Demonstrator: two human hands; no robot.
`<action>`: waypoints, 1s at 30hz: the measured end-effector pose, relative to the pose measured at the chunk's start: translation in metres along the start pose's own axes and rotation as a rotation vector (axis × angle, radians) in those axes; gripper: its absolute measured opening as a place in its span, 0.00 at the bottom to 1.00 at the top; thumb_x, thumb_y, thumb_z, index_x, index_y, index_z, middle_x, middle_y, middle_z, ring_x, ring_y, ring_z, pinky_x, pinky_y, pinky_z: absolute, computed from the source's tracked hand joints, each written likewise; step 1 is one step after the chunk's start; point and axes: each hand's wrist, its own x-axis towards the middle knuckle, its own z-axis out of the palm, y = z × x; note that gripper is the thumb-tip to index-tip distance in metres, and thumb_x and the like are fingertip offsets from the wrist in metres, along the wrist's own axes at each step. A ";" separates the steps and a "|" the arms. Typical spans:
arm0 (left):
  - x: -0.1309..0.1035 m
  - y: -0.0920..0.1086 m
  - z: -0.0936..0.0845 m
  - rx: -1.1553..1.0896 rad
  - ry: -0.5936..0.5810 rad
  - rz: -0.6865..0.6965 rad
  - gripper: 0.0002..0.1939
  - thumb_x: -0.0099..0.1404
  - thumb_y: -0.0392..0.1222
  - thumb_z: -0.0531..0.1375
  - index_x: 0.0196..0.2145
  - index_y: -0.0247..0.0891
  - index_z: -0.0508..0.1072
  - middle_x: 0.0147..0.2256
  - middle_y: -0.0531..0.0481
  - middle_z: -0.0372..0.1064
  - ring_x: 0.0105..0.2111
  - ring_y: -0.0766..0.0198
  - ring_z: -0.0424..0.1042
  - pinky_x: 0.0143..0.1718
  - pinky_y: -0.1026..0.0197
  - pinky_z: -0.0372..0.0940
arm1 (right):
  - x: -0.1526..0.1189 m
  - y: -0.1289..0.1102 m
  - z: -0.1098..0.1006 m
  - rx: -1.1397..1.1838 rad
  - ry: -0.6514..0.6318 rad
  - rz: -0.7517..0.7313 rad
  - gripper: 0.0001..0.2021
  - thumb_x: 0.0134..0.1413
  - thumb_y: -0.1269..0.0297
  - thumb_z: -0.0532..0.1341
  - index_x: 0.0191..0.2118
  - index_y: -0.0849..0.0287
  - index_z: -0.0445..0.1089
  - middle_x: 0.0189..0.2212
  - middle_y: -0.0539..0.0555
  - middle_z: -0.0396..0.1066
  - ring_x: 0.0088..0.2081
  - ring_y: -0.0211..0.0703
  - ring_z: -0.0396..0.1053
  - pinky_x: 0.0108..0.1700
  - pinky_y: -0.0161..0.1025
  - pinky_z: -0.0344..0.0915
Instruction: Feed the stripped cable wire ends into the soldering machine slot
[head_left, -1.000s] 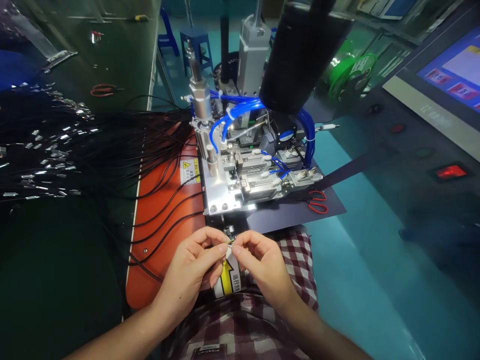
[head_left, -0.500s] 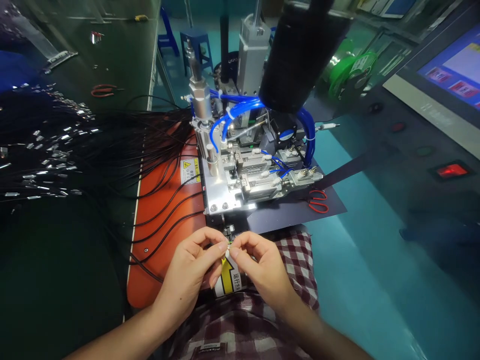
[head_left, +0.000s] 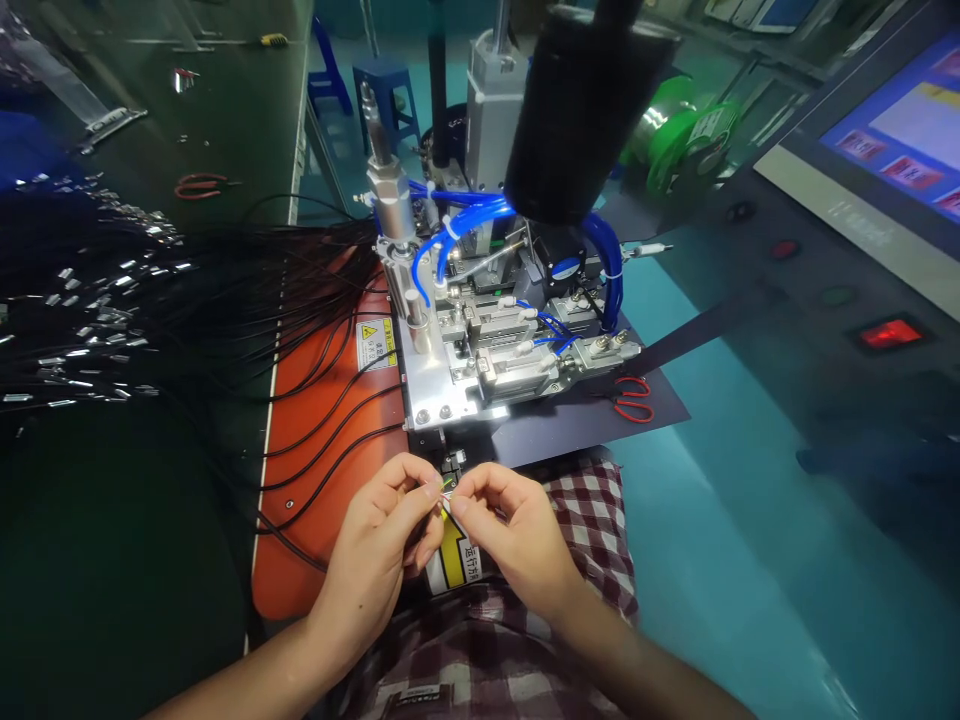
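My left hand (head_left: pixel 384 520) pinches thin coloured wires (head_left: pixel 448 486) between thumb and forefinger; a green one and a reddish one show at the fingertips. Closed in a pinch too, my right hand (head_left: pixel 517 525) meets the same wire ends from the other side, and the fingertips nearly touch. Where the wires lead inside my left hand is hidden. Just beyond the fingers is a small dark metal fixture (head_left: pixel 453 462) at the front of the machine (head_left: pixel 431 385). A white label with a yellow arrow (head_left: pixel 454 562) lies under my hands.
Black cables (head_left: pixel 330 395) cross the orange plate (head_left: pixel 300 560) on the left, near a heap of cables with shiny ends (head_left: pixel 90 290). Red-handled cutters (head_left: pixel 634 400) lie right of the machine. A control panel with a screen (head_left: pixel 900 150) stands at the right, a green spool (head_left: pixel 686 135) behind.
My fingertips have shifted slightly left in view, and a little more of the green and reddish wires shows between them. The whole view has shifted slightly.
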 end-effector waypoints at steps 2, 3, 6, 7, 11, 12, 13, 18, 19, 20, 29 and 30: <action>0.000 0.000 0.000 -0.005 -0.007 -0.008 0.05 0.64 0.40 0.56 0.31 0.38 0.63 0.14 0.60 0.55 0.14 0.75 0.48 0.19 0.68 0.45 | 0.000 -0.001 0.000 -0.001 0.003 0.000 0.06 0.48 0.64 0.61 0.25 0.61 0.66 0.20 0.46 0.60 0.22 0.33 0.53 0.25 0.33 0.52; 0.000 0.001 0.000 -0.009 -0.014 -0.014 0.05 0.64 0.40 0.55 0.31 0.38 0.63 0.14 0.60 0.55 0.15 0.75 0.48 0.19 0.68 0.45 | 0.001 -0.001 0.000 -0.003 0.005 0.002 0.07 0.48 0.64 0.61 0.25 0.61 0.66 0.20 0.46 0.60 0.22 0.33 0.53 0.25 0.33 0.52; 0.000 0.001 -0.003 -0.014 -0.043 -0.046 0.06 0.65 0.42 0.54 0.32 0.38 0.65 0.14 0.59 0.55 0.15 0.74 0.48 0.19 0.68 0.45 | 0.001 -0.003 -0.001 -0.014 0.018 -0.002 0.07 0.47 0.64 0.61 0.25 0.60 0.66 0.20 0.46 0.59 0.22 0.34 0.53 0.24 0.32 0.53; 0.000 0.001 -0.004 -0.004 -0.052 -0.055 0.07 0.65 0.43 0.54 0.33 0.38 0.65 0.14 0.60 0.54 0.15 0.73 0.48 0.19 0.67 0.45 | 0.001 -0.003 -0.002 -0.019 0.021 -0.008 0.07 0.47 0.64 0.61 0.25 0.60 0.66 0.20 0.46 0.59 0.22 0.34 0.53 0.24 0.32 0.53; 0.000 0.001 -0.006 0.110 -0.021 -0.074 0.09 0.61 0.47 0.59 0.35 0.39 0.66 0.13 0.62 0.50 0.15 0.73 0.45 0.17 0.67 0.41 | 0.000 -0.001 -0.002 -0.028 0.012 -0.026 0.06 0.48 0.65 0.60 0.26 0.61 0.66 0.21 0.46 0.60 0.23 0.34 0.54 0.25 0.32 0.54; 0.000 0.001 -0.005 0.133 -0.005 -0.077 0.10 0.61 0.47 0.60 0.35 0.39 0.66 0.14 0.62 0.49 0.15 0.74 0.45 0.17 0.67 0.40 | -0.001 -0.001 -0.002 -0.026 0.008 -0.027 0.05 0.49 0.66 0.60 0.26 0.61 0.66 0.21 0.46 0.60 0.23 0.34 0.54 0.25 0.32 0.54; 0.000 0.001 -0.005 0.146 0.005 -0.081 0.10 0.61 0.47 0.60 0.34 0.39 0.66 0.14 0.62 0.49 0.15 0.74 0.45 0.17 0.67 0.40 | -0.001 0.000 -0.002 -0.024 0.006 -0.028 0.05 0.49 0.66 0.60 0.26 0.61 0.66 0.21 0.46 0.60 0.23 0.34 0.54 0.25 0.32 0.54; 0.000 0.001 -0.002 0.097 0.001 -0.056 0.09 0.62 0.46 0.59 0.31 0.39 0.66 0.12 0.61 0.52 0.14 0.74 0.45 0.17 0.67 0.41 | -0.001 0.001 -0.001 -0.025 0.014 -0.015 0.05 0.48 0.66 0.61 0.26 0.61 0.66 0.21 0.46 0.60 0.23 0.34 0.54 0.25 0.32 0.54; 0.000 0.002 -0.001 0.081 0.001 -0.055 0.09 0.62 0.46 0.59 0.31 0.39 0.66 0.12 0.61 0.53 0.14 0.74 0.46 0.17 0.67 0.42 | -0.001 0.000 -0.001 -0.026 0.018 -0.015 0.06 0.48 0.66 0.61 0.26 0.61 0.66 0.21 0.46 0.60 0.23 0.34 0.54 0.25 0.32 0.54; 0.000 0.002 -0.001 0.065 -0.001 -0.054 0.09 0.62 0.46 0.59 0.31 0.38 0.66 0.12 0.61 0.54 0.14 0.74 0.46 0.18 0.67 0.42 | -0.001 0.000 -0.001 -0.027 0.019 -0.014 0.06 0.48 0.65 0.61 0.26 0.61 0.66 0.21 0.46 0.60 0.23 0.34 0.54 0.25 0.32 0.54; -0.002 0.002 -0.001 -0.011 0.010 -0.039 0.08 0.62 0.42 0.58 0.28 0.37 0.66 0.13 0.59 0.57 0.15 0.74 0.50 0.19 0.69 0.47 | 0.000 0.000 -0.001 -0.025 0.020 -0.017 0.06 0.48 0.65 0.60 0.25 0.61 0.66 0.20 0.46 0.61 0.23 0.34 0.54 0.25 0.32 0.54; -0.002 0.002 -0.001 -0.010 0.015 -0.041 0.08 0.62 0.42 0.58 0.28 0.37 0.66 0.13 0.59 0.57 0.15 0.74 0.50 0.19 0.69 0.47 | 0.000 0.000 -0.001 -0.023 0.019 -0.018 0.06 0.48 0.65 0.61 0.25 0.61 0.66 0.20 0.46 0.60 0.23 0.34 0.54 0.25 0.32 0.54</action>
